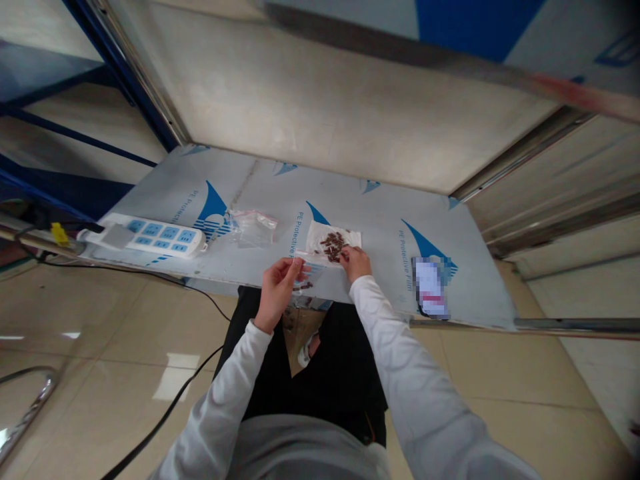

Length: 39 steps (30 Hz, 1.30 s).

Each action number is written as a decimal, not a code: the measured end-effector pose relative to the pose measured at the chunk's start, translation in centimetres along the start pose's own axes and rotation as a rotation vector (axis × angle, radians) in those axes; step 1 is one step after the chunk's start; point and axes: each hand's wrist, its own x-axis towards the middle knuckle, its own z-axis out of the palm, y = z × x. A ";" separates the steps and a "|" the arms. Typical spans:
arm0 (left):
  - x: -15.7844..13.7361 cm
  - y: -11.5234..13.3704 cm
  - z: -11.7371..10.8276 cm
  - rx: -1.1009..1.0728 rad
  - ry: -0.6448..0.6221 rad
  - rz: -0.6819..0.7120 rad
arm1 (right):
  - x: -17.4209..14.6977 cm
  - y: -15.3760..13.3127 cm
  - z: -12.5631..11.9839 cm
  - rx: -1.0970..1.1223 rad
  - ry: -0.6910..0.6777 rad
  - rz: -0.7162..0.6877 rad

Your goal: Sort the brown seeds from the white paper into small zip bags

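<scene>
My left hand pinches the top edge of a small clear zip bag at the near edge of the bench. A few dark brown pieces show low in the bag. Beyond it, a heap of small brown screw-like pieces lies on a white sheet or flattened bag; their exact kind is too small to tell. My right hand is at the heap's right side, its fingertips closed together against the pieces. Whatever those fingertips grip is hidden.
Several empty clear bags lie left of the heap. A white power strip with blue sockets is further left on the film-covered metal bench. A phone rests near the right front edge. A shelf overhangs the back.
</scene>
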 end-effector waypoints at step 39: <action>-2.4 1.4 2.9 0.052 -0.120 0.315 | -5.8 -8.9 -17.6 0.062 -0.185 -0.804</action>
